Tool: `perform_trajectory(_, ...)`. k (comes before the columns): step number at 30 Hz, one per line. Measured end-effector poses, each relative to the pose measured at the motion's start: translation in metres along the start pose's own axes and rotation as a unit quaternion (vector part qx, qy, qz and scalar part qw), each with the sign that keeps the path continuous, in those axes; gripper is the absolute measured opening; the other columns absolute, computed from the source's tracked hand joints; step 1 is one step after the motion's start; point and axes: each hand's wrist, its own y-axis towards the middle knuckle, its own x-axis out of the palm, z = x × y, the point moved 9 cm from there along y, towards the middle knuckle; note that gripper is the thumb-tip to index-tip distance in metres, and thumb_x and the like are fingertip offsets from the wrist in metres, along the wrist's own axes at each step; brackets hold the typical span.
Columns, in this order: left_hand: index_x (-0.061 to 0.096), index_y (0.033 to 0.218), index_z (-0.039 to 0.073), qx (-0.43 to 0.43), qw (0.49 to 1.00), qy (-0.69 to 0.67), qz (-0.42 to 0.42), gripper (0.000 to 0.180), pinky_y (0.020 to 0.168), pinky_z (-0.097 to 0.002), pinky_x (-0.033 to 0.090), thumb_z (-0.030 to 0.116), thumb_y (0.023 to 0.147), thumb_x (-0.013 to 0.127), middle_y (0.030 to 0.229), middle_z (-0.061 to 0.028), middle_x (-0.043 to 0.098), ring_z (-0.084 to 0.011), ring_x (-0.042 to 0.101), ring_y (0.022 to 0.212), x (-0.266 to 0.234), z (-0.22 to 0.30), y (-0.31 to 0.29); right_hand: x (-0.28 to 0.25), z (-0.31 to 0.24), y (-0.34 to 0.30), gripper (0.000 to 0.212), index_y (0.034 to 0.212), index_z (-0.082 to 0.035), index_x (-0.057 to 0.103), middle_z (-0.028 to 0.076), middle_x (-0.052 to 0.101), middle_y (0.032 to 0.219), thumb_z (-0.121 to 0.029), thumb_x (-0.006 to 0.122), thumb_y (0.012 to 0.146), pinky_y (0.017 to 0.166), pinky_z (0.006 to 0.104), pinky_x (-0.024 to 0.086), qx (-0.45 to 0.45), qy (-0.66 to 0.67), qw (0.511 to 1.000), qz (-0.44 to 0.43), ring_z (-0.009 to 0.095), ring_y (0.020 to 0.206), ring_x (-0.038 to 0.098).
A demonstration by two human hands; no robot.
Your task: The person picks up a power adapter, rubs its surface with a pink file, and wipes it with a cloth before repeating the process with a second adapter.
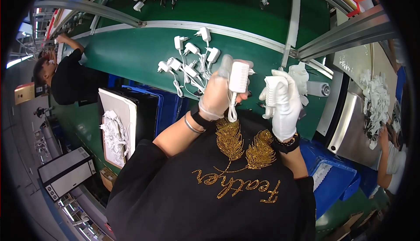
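Pinching on the left: the left hand, in a thin translucent glove, holds a white power adapter, its grip pressed in with the thumb side at the left edge and fingers curled behind.
Adapter's place: raised above the near edge of the table, in front of the person's chest, case upright, prongs out to the right.
Cord: a looped white cord hangs from the lower end of the case toward the person.
Gloved right hand: the right hand, in a white glove, has its grip wrapped around a ribbed white block, probably another adapter; the glove hides much of it.
Case handling: likely light and stiff; the smooth plastic may slide a little under the thin glove.
Cord handling: likely soft and bendy, so it would swing or snag if left to trail.
Best hold: the broad sides of the case, clear of the prongs, without pulling where the cord joins.
Left group: loose white adapters lie with cords overlapping, so one lifted may drag another.
Right side: a grey cylinder lies beside crumpled white material.
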Motion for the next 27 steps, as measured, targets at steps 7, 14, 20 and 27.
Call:
perform_trajectory(7,0.056,0.118,0.0,0.004,0.969,-0.225,-0.098,0.041,0.063,-0.0256,0.047,0.033,0.103,0.038,0.075,-0.0074,0.059,-0.0173,0.061,0.069,0.013,-0.013,0.012,0.005,-0.015,-0.002,0.042,0.133,-0.002,0.045,0.006,0.064,0.085,-0.026,0.05,0.099,0.054,0.0188,0.045,-0.096,-0.151,0.983,0.037,0.009,0.063,0.057)
perform_trajectory(14,0.054,0.123,0.0,0.073,0.992,-0.017,0.106,0.035,0.098,-0.0323,0.04,0.024,0.099,0.048,0.116,-0.0174,0.059,-0.0239,0.056,0.112,0.002,-0.022,0.005,0.029,0.006,0.005,0.06,0.143,-0.004,0.032,0.01,0.06,0.105,-0.021,0.061,0.093,0.076,0.0331,0.051,-0.198,-0.366,0.909,0.0,0.022,0.091,0.062)
perform_trajectory(20,0.051,0.127,0.002,0.274,0.869,0.404,0.078,0.038,0.101,-0.0349,0.039,0.023,0.096,0.052,0.124,-0.0158,0.053,-0.0275,0.051,0.118,0.023,0.013,0.0,-0.001,0.006,0.017,0.07,0.146,-0.006,0.024,0.013,0.057,0.114,-0.031,0.062,0.092,0.079,0.0355,0.052,-0.143,-0.12,0.982,0.03,0.027,0.097,0.061)
perform_trajectory(27,0.046,0.13,0.005,0.219,0.63,0.706,0.238,0.067,0.099,-0.0442,0.04,0.025,0.074,0.076,0.131,-0.0216,0.046,-0.041,0.046,0.118,-0.112,0.007,0.047,-0.004,-0.024,0.013,0.065,0.144,-0.004,0.029,0.012,0.06,0.089,-0.048,0.039,0.098,0.047,0.0298,0.042,-0.013,0.413,0.909,-0.049,0.016,0.052,0.049)
